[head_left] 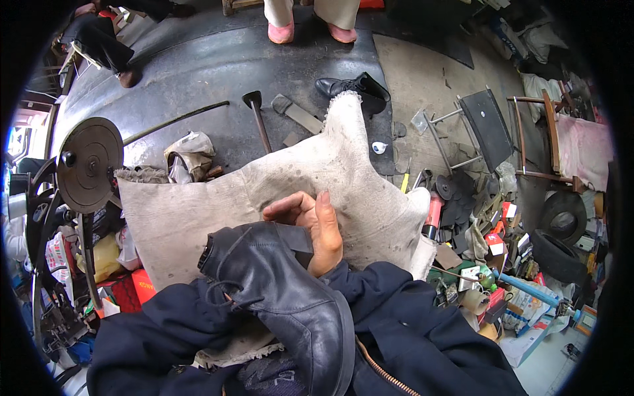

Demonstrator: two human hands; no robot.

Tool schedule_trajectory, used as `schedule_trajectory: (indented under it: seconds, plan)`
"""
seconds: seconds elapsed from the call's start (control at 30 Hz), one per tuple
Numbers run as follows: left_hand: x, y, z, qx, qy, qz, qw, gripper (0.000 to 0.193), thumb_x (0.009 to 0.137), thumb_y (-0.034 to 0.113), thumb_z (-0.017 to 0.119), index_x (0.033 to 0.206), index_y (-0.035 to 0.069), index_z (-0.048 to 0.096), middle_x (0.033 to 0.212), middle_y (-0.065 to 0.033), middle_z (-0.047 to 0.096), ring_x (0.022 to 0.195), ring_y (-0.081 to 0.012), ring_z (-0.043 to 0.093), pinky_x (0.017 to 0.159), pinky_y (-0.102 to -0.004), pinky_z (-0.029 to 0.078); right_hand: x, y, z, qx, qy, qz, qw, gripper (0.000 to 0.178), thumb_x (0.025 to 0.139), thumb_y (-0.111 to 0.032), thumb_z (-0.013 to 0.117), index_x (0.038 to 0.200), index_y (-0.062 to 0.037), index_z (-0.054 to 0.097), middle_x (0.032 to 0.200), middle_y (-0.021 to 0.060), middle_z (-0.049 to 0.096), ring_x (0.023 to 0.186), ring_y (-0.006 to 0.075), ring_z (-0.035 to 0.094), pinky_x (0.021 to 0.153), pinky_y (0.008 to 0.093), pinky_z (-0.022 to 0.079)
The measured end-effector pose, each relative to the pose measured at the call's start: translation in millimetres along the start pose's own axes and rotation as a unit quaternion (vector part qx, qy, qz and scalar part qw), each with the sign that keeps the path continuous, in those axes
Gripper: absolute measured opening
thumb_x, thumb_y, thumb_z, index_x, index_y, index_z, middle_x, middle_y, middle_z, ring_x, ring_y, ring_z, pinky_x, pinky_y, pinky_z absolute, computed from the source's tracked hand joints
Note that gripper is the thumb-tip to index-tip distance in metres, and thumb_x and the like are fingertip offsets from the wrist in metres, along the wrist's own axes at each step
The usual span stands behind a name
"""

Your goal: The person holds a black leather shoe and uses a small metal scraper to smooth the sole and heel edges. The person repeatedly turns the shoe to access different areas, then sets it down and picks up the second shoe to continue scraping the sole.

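A black leather lace-up boot (277, 284) lies tilted across my lap. Its toe points down toward me, its ankle opening is at the upper left, and the sole runs along its right side. Beside the boot's heel is my right hand (316, 228), thumb up and fingers reaching left behind the heel. Nothing shows in that hand. My left forearm runs in under the boot, which hides the left hand except perhaps a sliver of skin by the laces. A worn, stained pale cloth (198, 204) covers my knees.
Another black boot (356, 91) lies on the floor ahead, near a metal shoe stand (257, 119). A machine with a round handwheel (90, 165) stands at left. On the right are a folding stool (485, 122), tires (561, 224) and piled scraps. A person in pink shoes (281, 33) stands ahead.
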State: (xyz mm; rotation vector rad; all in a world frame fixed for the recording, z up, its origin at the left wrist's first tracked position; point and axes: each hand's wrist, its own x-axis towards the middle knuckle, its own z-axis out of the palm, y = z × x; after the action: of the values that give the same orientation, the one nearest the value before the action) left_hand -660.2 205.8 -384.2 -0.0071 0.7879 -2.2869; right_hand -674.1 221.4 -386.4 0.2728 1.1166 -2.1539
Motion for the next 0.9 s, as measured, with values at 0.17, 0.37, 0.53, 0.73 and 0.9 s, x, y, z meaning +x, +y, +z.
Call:
schedule_trajectory:
  seconds: [0.17,0.37,0.53,0.73,0.9]
  plan:
    - [2.9,13.7,-4.8,-0.065,0.100,-0.012,0.993,0.071,0.098,0.061,0.028,0.105,-0.005,0.052,0.108,-0.0242,0.055,0.107,-0.0295,0.052,0.101,-0.0388,0.034,0.0,2.8,-3.6,-0.004,0.007,0.003,1.000,0.072,0.098,-0.063,0.031,0.099,0.0035,0.057,0.097,0.0173,0.065,0.088,0.0195,0.061,0.082,0.0319,0.050]
    - [1.7,4.3,-3.3,0.084,0.065,-0.028,0.994,0.064,0.098,0.058,0.031,0.104,-0.003,0.052,0.107,-0.0239,0.056,0.107,-0.0302,0.051,0.102,-0.0392,0.032,1.3,-6.8,0.1,-0.004,-0.005,-0.002,1.000,0.071,0.098,-0.063,0.032,0.102,0.0033,0.057,0.099,0.0169,0.065,0.089,0.0193,0.061,0.083,0.0315,0.049]
    - [-7.6,-1.1,1.3,-0.078,0.035,-0.060,0.995,0.065,0.098,0.058,0.031,0.103,-0.004,0.052,0.108,-0.0244,0.055,0.107,-0.0304,0.051,0.102,-0.0398,0.032,2.4,-4.6,-2.9,0.002,-0.002,0.000,1.000,0.071,0.098,-0.063,0.033,0.104,0.0030,0.057,0.100,0.0165,0.065,0.091,0.0192,0.061,0.083,0.0311,0.049]
    - [0.2,0.9,-1.1,-0.107,0.072,-0.082,0.988,0.060,0.102,0.050,0.028,0.103,-0.005,0.053,0.106,-0.0227,0.054,0.105,-0.0275,0.049,0.099,-0.0352,0.032,2.0,-4.7,2.2,0.015,-0.002,0.002,1.000,0.070,0.097,-0.063,0.035,0.107,0.0028,0.057,0.102,0.0161,0.064,0.092,0.0190,0.060,0.084,0.0307,0.048]
    - [3.1,8.3,-12.2,-0.167,0.102,-0.011,0.981,0.057,0.103,0.047,0.028,0.106,-0.004,0.053,0.109,-0.0221,0.054,0.108,-0.0278,0.049,0.098,-0.0362,0.032,7.9,-2.3,-1.1,0.039,0.008,0.001,0.999,0.070,0.097,-0.063,0.036,0.109,0.0025,0.057,0.104,0.0157,0.064,0.093,0.0189,0.060,0.085,0.0303,0.048]
